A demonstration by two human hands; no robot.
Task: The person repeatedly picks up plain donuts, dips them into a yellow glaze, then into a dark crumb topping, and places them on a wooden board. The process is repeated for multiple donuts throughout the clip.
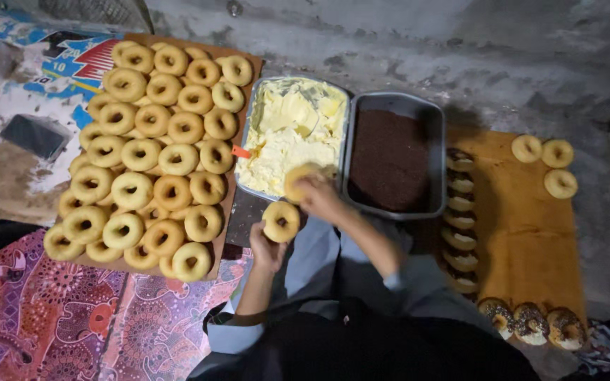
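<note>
My left hand [266,248] holds a plain golden doughnut [281,221] just below the near corner of a metal tray of pale yellow cream [292,125]. In my right hand [320,197] is a second doughnut [298,180], pressed face down into the cream at the tray's near edge. Beside the cream tray stands a grey metal tray of dark chocolate sprinkles [390,159].
A brown board [245,49] at left carries several stacked plain doughnuts [150,148]. An orange board [524,240] at right holds three plain doughnuts [545,164], a row of sprinkled ones [460,219] and three more sprinkled [531,323]. Patterned cloth [51,317] lies at lower left.
</note>
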